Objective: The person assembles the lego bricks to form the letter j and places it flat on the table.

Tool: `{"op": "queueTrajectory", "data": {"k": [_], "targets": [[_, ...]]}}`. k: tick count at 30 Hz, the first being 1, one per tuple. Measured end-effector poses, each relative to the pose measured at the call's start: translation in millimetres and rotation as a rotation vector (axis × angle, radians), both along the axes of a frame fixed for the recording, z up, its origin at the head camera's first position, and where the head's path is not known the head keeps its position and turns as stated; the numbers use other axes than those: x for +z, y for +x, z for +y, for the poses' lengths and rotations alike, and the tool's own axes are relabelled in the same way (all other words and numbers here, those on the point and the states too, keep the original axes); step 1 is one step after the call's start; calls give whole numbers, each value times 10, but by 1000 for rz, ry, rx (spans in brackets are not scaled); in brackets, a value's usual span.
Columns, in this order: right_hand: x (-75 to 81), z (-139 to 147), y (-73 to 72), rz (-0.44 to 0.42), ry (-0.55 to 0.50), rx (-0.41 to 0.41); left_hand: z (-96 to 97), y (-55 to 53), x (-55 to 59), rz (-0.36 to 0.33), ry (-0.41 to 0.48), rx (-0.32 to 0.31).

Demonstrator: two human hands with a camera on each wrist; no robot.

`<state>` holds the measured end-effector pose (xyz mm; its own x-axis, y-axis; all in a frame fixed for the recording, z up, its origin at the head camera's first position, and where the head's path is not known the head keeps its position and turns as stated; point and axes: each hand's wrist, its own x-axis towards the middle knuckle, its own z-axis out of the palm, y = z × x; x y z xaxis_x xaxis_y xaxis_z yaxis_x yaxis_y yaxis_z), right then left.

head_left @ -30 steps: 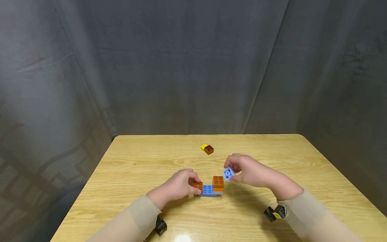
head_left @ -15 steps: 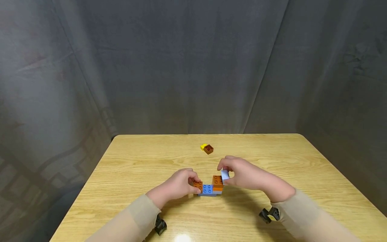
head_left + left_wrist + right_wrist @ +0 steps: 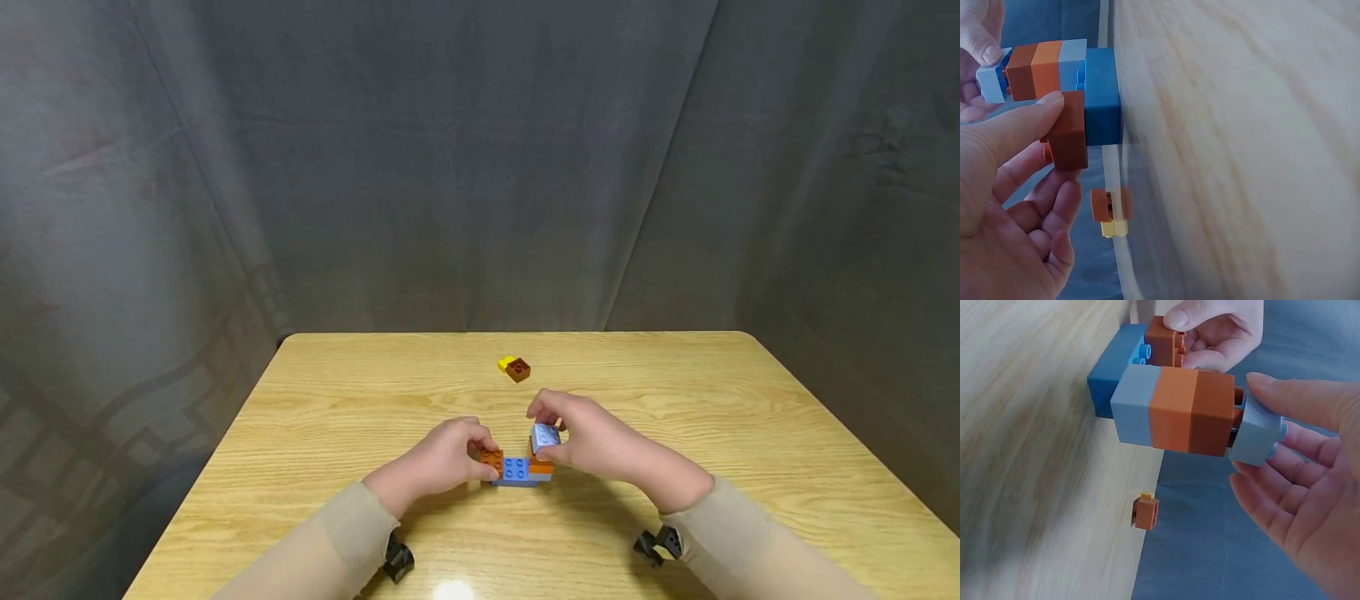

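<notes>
My left hand [image 3: 441, 458] pinches a brown building brick [image 3: 1069, 134] on the left end of a longer blue brick [image 3: 515, 471], thumb on one side and fingers on the other. On the blue brick's right end rises a stack: a pale blue brick [image 3: 1136, 403], an orange brick [image 3: 1172, 407] and, topmost, another brown brick [image 3: 1212, 415]. Over that stack my right hand [image 3: 596, 435] holds a light blue brick [image 3: 545, 437] between thumb and fingers, studs up. In the right wrist view it sits slightly tilted at the brown brick's studs, which still show in a narrow gap.
Farther back on the wooden table [image 3: 360, 383] lie a yellow brick [image 3: 505, 364] and a brown brick [image 3: 518, 370] with its hollow underside up, side by side. A grey curtain [image 3: 465, 167] hangs behind the table's far edge.
My right hand has moved left, turning the light blue brick from underside showing to studs up, and brought it over the stack. My left hand stays in place on its brown brick.
</notes>
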<state>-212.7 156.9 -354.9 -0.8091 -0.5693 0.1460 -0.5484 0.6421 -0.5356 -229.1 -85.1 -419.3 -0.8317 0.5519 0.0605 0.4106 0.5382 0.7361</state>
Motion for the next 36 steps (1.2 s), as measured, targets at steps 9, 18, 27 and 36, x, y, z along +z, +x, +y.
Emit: {"op": "queueTrajectory", "data": {"k": [9, 18, 27, 36], "targets": [[-53, 6, 27, 17, -60, -9, 7, 3, 10, 4, 2, -2], [-152, 44, 9, 35, -111, -21, 6, 4, 9, 5, -2, 0], [-193, 51, 5, 32, -139, -45, 5, 2, -2, -3, -6, 7], [-206, 29, 14, 30, -138, -52, 0, -4, -1, -3, -3, 3]]}}
